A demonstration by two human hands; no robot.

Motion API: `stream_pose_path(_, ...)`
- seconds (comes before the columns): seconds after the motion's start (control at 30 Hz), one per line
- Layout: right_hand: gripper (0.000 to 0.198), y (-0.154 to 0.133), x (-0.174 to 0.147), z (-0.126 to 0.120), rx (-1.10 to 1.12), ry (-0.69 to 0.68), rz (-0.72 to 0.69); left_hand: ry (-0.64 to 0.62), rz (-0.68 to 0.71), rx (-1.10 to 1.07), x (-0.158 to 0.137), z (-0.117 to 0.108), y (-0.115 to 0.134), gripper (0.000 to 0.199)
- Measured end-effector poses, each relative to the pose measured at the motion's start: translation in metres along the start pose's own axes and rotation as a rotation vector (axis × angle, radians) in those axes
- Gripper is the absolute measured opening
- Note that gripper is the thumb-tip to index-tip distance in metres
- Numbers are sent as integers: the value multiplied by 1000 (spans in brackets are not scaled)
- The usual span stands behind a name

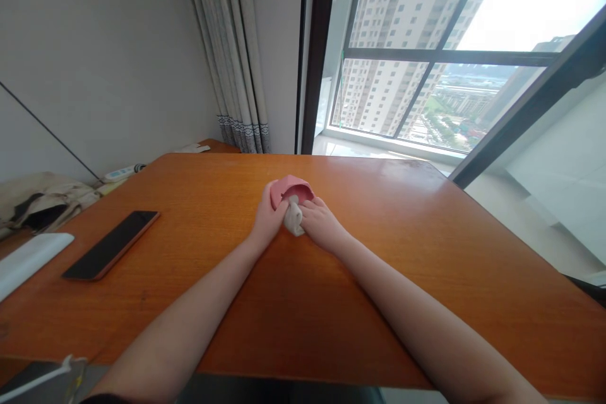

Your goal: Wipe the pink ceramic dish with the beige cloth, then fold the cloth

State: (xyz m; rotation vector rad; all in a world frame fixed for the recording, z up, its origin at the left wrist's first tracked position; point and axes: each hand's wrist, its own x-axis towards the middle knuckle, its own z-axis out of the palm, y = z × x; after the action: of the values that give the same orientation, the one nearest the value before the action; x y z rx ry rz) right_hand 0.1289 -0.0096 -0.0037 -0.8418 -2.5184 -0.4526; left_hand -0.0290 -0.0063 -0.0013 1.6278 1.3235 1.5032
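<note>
A small pink hollow object [290, 185], shaped like a cup or bowl, is tilted with its opening towards me above the middle of the wooden table [208, 202]. My left hand [269, 211] is closed around its left side, thumb at the rim. At the opening, a crumpled whitish cloth [293, 218] hangs partly out, its upper end inside the pink object. My right hand [322, 218] has its fingers closed at the right edge of the cloth, close against the pink rim. The fingertips of both hands are partly hidden.
A dark-screened phone [113, 246] lies on the left of the table, beside a white curved object [33, 259]. Beyond the left edge are a beige cloth bag [42, 202] and a power strip [124, 172]. A curtain [231, 50] and large window [440, 57] stand behind.
</note>
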Motion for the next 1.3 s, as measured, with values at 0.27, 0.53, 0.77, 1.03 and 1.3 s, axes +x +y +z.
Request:
stream_pose_path(0.27, 15, -6, -1, 2, -63, 80, 58, 115, -53, -61, -6, 6, 0, 75)
stream_pose_path(0.53, 13, -1, -2, 4, 19, -18, 9, -49, 21, 125, 10, -12, -1, 38)
stream_pose_path(0.77, 15, -5, -5, 8, -30, 42, 85, 67, -38, -43, -6, 9, -2, 59)
stream_pose_path(1.03, 11, -6, 0, 5, 17, -29, 24, -84, 31, 168, 9, -15, -5, 38)
stream_pose_path(1.3, 15, -1, -6, 7, 4, 39, 89, 14, -5, 21, -1, 5, -10, 74)
